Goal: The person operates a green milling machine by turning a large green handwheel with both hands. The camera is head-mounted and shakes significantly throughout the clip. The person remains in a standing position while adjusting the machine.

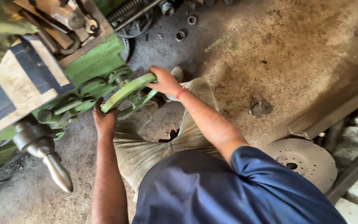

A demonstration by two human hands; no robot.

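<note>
— What are the hands on?

— Both are on a green handwheel (127, 92), seen nearly edge-on, at the front of a green machine (96, 66). The right hand (164, 81) is at the wheel's upper end, fingers wrapped over the rim and pressed together around it. The left hand (103, 120) is at the lower end, its grip curled against the rim too, though how far the fingers go round is hidden behind the wheel.

— So the wheel is between the hands?

— Yes — it runs on a slant from the left hand up to the right, just above the person's knees, which are in pale, soiled trousers (146, 141). A red band (181, 92) sits on the right wrist, and a blue sleeve (262, 170) covers the upper arm.

— What else is on the machine?

— A steel lever with a tapered, polished knob (56, 168) hangs down at the lower left, well apart from the left hand. Green cast parts sit behind the wheel; above them is a slanted wooden and dark-painted panel (21, 79).

— And the floor?

— A dusty concrete floor (295, 54). A round metal disc with many small holes (305, 159) lies near the right elbow. A couple of small metal rings (180, 36) lie farther off at the top, and a coil spring (123, 9) shows beside the machine.
</note>
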